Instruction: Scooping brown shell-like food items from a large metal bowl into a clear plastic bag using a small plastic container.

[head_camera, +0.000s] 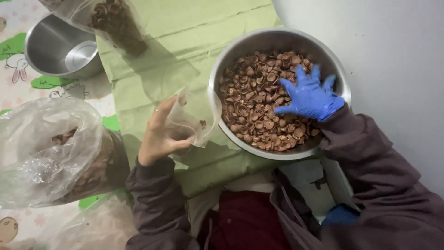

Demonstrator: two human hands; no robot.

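Over the steel bowl (222, 69), the gloved right hand (309, 96) splays flat; the left hand (159, 134) pinches a clear bag (192, 118).

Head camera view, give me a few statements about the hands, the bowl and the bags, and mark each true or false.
1. The right hand wears a blue glove. True.
2. The right hand rests outside the steel bowl. False: it lies on the brown shell-shaped pieces inside it.
3. The left hand holds a small clear bag. True.
4. The left hand is gloved too. False: it is bare.
5. The empty steel pot stands on the green cloth. False: it stands beside it, on the patterned cover.
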